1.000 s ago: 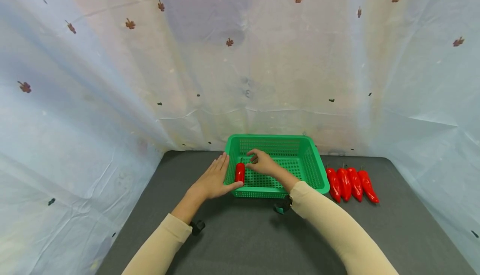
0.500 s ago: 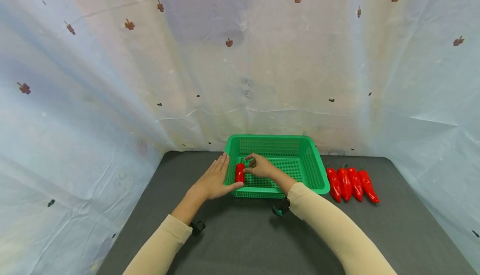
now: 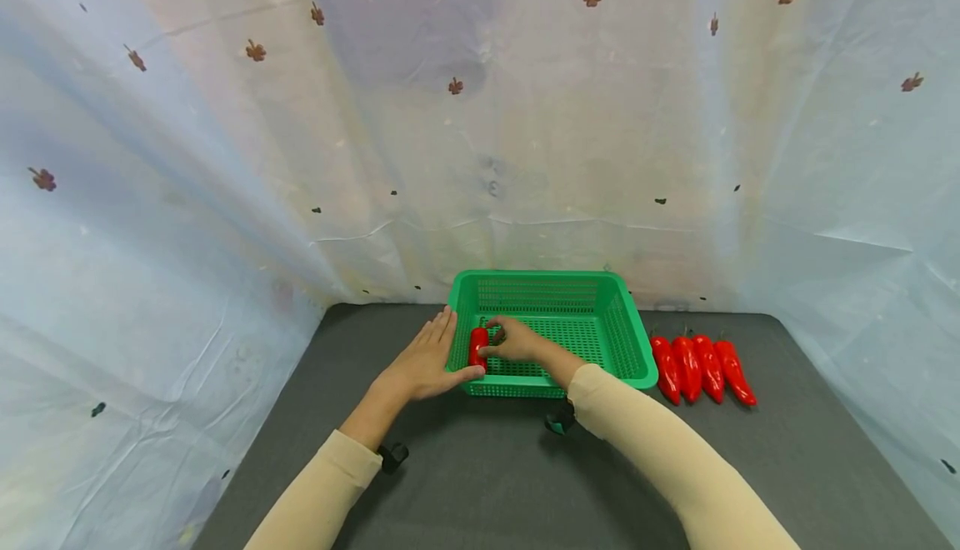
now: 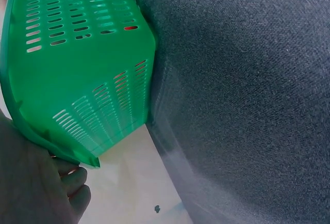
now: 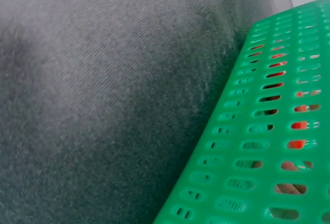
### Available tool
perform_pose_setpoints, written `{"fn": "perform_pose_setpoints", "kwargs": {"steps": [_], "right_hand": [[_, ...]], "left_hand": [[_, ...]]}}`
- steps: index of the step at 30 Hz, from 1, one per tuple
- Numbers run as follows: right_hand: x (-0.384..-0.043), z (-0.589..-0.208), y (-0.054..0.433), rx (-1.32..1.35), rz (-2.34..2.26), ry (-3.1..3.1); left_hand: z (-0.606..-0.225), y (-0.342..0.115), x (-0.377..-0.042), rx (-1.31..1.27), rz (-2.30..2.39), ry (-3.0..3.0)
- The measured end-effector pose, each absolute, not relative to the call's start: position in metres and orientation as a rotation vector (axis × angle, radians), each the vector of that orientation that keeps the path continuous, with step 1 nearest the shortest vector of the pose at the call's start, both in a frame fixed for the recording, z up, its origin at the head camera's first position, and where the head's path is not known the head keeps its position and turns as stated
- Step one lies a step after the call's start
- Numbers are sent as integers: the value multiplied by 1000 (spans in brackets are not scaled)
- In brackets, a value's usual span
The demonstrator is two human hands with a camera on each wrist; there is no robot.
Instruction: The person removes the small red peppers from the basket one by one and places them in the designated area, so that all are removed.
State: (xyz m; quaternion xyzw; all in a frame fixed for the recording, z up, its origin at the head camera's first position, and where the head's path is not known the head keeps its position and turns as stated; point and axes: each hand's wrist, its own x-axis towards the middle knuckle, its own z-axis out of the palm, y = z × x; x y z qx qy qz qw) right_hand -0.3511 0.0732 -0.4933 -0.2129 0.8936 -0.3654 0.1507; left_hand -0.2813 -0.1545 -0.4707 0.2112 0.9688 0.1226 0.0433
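Note:
A red chili pepper (image 3: 477, 339) lies along the left side inside a green plastic basket (image 3: 545, 381). My right hand (image 3: 520, 342) reaches over the front rim into the basket. Its thumb overlaps the pepper, and the bent fingers lie at its upper right; I cannot tell whether they grip it. My left hand (image 3: 420, 367) rests against the basket's left rim with straight fingers, its thumb spread over the front left corner. In the left wrist view that hand (image 4: 36, 183) is at the basket's rim (image 4: 38, 139). Red shows through slots in the right wrist view's basket wall (image 5: 242, 147).
Several more red chili peppers (image 3: 687, 369) lie side by side on the dark grey table (image 3: 480, 483), right of the basket. A pale plastic sheet (image 3: 525, 142) with leaf prints hangs behind and at the sides.
My right hand has moved down and to the left, bringing its thumb over the pepper in the basket. The left hand stays at the basket's left rim.

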Motion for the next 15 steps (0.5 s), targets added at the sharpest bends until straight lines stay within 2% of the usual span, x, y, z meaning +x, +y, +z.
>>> {"fn": "perform_pose_setpoints", "kwargs": {"steps": [15], "right_hand": [[-349,-496,69,-678,-982,2536]], "left_hand": [[-471,-155,-282,645,362,2955]]}}
